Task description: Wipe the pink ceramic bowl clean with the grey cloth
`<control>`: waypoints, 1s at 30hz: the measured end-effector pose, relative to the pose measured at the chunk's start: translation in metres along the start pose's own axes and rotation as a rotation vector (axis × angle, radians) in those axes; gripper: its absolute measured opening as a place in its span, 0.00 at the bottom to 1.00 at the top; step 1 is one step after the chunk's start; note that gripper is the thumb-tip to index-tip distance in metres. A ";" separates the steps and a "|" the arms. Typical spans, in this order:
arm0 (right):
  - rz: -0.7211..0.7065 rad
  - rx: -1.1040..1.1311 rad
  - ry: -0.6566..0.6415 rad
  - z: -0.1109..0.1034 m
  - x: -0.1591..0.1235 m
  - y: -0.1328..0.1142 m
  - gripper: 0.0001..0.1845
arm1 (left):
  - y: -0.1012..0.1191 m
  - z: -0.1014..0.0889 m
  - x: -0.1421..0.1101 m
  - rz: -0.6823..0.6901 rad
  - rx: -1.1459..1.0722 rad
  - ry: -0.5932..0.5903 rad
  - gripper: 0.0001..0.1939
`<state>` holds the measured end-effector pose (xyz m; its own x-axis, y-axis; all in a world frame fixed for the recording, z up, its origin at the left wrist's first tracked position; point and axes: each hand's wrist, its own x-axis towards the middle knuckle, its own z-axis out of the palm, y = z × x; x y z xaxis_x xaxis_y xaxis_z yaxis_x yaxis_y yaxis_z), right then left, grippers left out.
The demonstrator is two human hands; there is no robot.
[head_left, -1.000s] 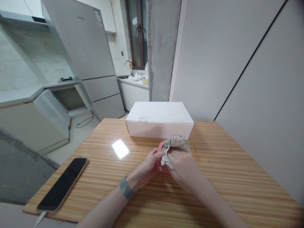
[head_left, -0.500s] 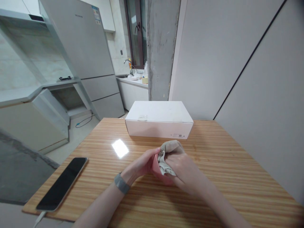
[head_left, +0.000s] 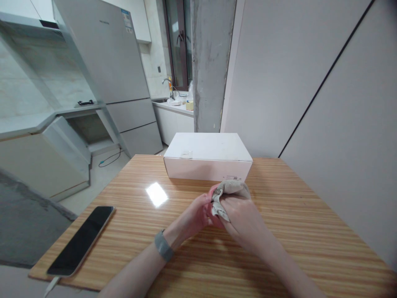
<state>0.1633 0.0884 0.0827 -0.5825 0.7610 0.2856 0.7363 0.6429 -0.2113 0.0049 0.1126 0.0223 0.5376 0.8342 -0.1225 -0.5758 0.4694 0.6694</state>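
Across the striped wood-grain tabletop [head_left: 294, 215], left hand [head_left: 196, 214] grips a smooth pink curved vessel [head_left: 214, 219], apparently steadying it against right hand's [head_left: 241, 212] bunched grey cloth [head_left: 234, 188].

The ribbed cloth [head_left: 235, 188] is at centre, the glossy wood-grain table [head_left: 297, 219] below, smooth cardboard box [head_left: 207, 154] above, rough concrete pillar [head_left: 210, 62] top centre.
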 end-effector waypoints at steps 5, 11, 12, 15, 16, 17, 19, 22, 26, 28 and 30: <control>-0.125 0.084 -0.065 -0.009 -0.003 -0.006 0.10 | 0.013 -0.006 -0.004 -0.091 0.081 -0.020 0.27; -0.159 0.116 -0.076 -0.006 -0.003 -0.005 0.09 | 0.014 -0.001 -0.006 -0.035 0.151 0.049 0.21; -0.153 0.116 -0.068 -0.005 -0.004 -0.004 0.10 | 0.014 0.001 -0.007 -0.022 0.162 0.042 0.20; -0.128 0.098 -0.044 -0.003 -0.005 -0.002 0.11 | 0.015 0.003 -0.007 -0.006 0.197 0.007 0.20; -0.124 0.084 -0.035 -0.002 -0.005 -0.002 0.12 | 0.015 0.002 -0.007 -0.010 0.204 -0.005 0.20; -0.121 0.069 -0.022 0.000 -0.005 -0.002 0.12 | 0.015 0.001 -0.006 -0.014 0.203 -0.017 0.20; -0.110 0.030 0.016 0.003 -0.004 -0.003 0.12 | 0.013 -0.001 -0.005 0.000 0.176 -0.027 0.19; -0.079 -0.023 0.096 0.006 -0.002 -0.003 0.13 | 0.007 -0.002 -0.002 0.093 0.103 -0.007 0.17; -0.119 -0.050 0.103 0.003 -0.001 -0.002 0.13 | 0.002 0.001 -0.001 0.132 0.060 -0.019 0.17; -0.160 -0.044 0.064 -0.001 -0.001 -0.004 0.12 | 0.003 0.000 -0.002 0.095 0.055 -0.034 0.18; -0.193 -0.045 0.025 -0.004 -0.002 -0.007 0.12 | 0.006 -0.002 -0.002 0.045 0.069 -0.040 0.23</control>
<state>0.1604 0.0822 0.0872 -0.7060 0.6213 0.3400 0.6268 0.7716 -0.1085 -0.0014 0.1141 0.0251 0.5367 0.8415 -0.0626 -0.5569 0.4090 0.7229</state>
